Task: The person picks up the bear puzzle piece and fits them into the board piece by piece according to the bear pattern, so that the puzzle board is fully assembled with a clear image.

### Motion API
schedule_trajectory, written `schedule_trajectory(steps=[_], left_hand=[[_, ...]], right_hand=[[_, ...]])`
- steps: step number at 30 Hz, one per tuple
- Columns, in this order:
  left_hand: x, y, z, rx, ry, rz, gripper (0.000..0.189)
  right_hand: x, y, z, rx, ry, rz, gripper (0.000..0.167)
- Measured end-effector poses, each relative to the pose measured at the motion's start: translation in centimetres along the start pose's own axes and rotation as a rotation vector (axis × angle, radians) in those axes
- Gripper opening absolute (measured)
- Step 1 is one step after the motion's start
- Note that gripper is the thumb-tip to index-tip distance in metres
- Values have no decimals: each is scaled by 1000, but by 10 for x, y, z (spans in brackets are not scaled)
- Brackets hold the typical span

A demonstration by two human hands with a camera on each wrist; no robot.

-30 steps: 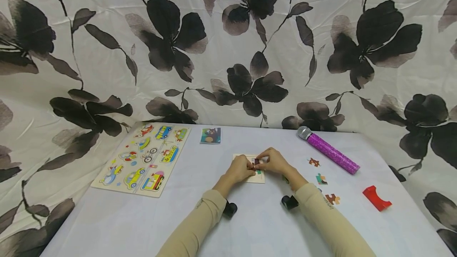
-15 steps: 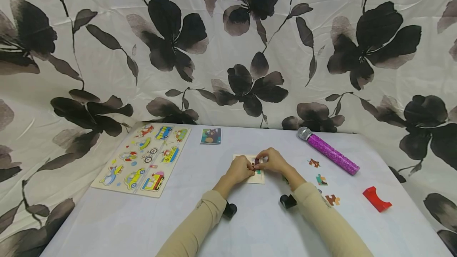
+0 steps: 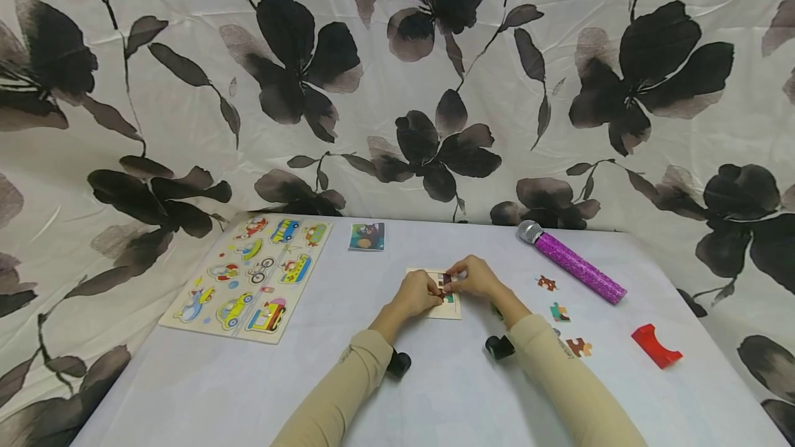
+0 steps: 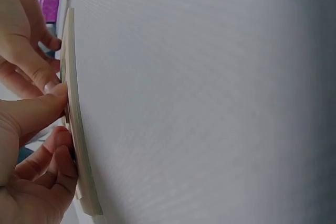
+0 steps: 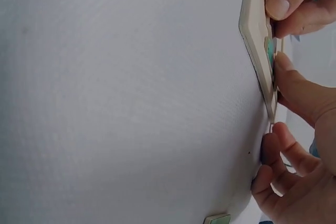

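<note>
Both hands meet over a small wooden puzzle board [image 3: 452,310] at the middle of the table. My left hand [image 3: 417,294] pinches a brown jigsaw piece at the board's surface, mostly hidden by the fingertips. From the other side, my right hand [image 3: 477,279] has its thumb and forefinger at the same brown piece, almost touching the left fingertips. In the right wrist view a green piece [image 5: 270,51] sits in the board between the two thumbs. The left wrist view shows the board edge-on [image 4: 79,124], with the left thumb [image 4: 44,109] over its rim.
Loose jigsaw pieces lie right of the right arm: brown [image 3: 547,283], green [image 3: 560,312] and brown-orange [image 3: 579,347]. Beyond are a purple glitter microphone [image 3: 577,266] and a red curved block [image 3: 656,346]. A vehicle puzzle board [image 3: 248,278] lies left, a bear picture card [image 3: 367,236] behind.
Both hands stay over the board with only slight finger shifts; the right wrist has moved very slightly left. The other things have stayed put.
</note>
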State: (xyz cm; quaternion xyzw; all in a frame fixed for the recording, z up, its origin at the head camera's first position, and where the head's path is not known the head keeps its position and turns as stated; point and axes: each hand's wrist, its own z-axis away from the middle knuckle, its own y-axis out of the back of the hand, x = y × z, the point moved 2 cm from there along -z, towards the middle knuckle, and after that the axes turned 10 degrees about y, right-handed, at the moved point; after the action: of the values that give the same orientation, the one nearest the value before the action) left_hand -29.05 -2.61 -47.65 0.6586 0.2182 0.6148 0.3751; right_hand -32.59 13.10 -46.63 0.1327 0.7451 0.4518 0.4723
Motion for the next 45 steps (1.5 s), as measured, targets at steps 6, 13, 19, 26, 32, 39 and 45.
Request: schedule_trajectory(steps=[6, 13, 19, 26, 32, 39, 45], left_hand=[[0, 0, 0, -12, 8, -8, 8], [-1, 2, -1, -6, -7, 7, 9], [-2, 4, -2, -9, 20, 25, 19], [0, 5, -1, -60, -16, 32, 9], [2, 5, 1, -36, -8, 22, 21], [4, 1, -2, 3, 2, -15, 25], [2, 3, -4, -32, -15, -43, 21]], right_hand=[[-4, -2, 3, 23, 72, 18, 24], [-2, -2, 2, 13, 69, 12, 21], [0, -2, 0, 8, 40, -22, 22], [-4, -1, 1, 17, -61, -17, 33], [-4, 2, 0, -11, -92, -18, 34], [-4, 2, 0, -12, -32, -7, 33], [1, 1, 1, -9, -15, -17, 30]])
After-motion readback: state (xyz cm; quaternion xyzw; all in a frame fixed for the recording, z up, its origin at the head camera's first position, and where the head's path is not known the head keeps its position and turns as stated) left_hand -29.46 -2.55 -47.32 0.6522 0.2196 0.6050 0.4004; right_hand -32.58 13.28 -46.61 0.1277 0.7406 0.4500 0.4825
